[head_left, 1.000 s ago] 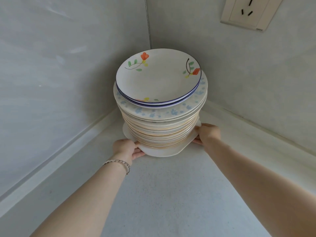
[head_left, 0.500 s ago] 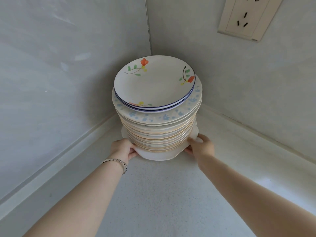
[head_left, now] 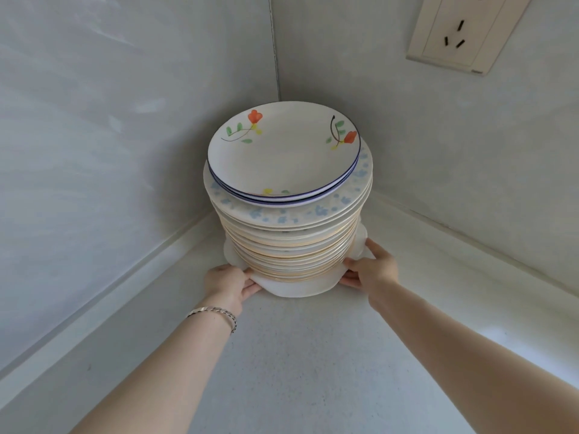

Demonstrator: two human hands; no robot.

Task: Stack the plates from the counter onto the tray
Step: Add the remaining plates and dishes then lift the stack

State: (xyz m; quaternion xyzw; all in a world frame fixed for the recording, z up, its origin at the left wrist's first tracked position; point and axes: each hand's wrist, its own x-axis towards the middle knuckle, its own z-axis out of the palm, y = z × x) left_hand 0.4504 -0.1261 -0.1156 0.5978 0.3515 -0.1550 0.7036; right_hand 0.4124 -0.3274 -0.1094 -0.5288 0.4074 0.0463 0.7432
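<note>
Now both hands clamp the bottom piece of the pile. The left hand (head_left: 225,281) pinches the near-left edge of the white tray (head_left: 297,289), thumb on top and fingers tucked under. The right hand (head_left: 372,267) does the same at the near-right corner. Within the last second the right hand has come round from the side rim to this nearer corner, and the pile looks drawn slightly out of the corner. The stack of plates (head_left: 291,245) already stands on the tray, the floral plate (head_left: 282,151) on top, so stacking seems done and what follows is probably a lift or slide. A bracelet (head_left: 216,311) circles the left wrist. The counter (head_left: 297,355) lies bare in front; 2 walls (head_left: 109,151) hem the pile behind, with a socket (head_left: 454,29) above. The tall pile could topple.
</note>
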